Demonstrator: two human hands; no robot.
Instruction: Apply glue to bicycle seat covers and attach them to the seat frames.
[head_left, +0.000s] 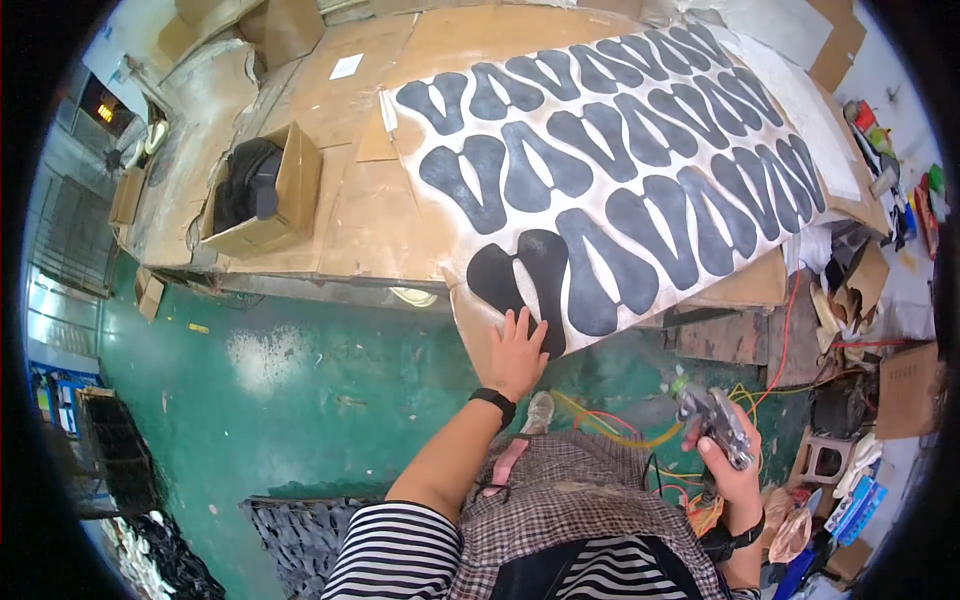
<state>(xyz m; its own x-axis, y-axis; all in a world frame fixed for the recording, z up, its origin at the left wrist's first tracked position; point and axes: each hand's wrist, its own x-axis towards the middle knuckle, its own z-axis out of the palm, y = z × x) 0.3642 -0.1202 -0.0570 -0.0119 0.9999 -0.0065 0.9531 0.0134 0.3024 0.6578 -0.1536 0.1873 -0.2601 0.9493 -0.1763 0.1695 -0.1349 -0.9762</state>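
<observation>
Meanwhile, a cardboard box (268, 190) sits at the workbench's left as the left hand (517, 352), fingers spread, presses a black cut-out (520, 275) on the white board's (440, 225) near edge; the right hand (728, 462) grips a spray gun (714, 418), whose stray spray could smear neighbouring pieces.

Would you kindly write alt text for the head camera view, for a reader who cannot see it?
Seen from above, a person's left hand presses on the nearest black cut-out piece on a pale board covered with rows of such pieces, while the right hand grips a metal spray gun. The board lies on a cardboard-covered table above a green floor.
</observation>
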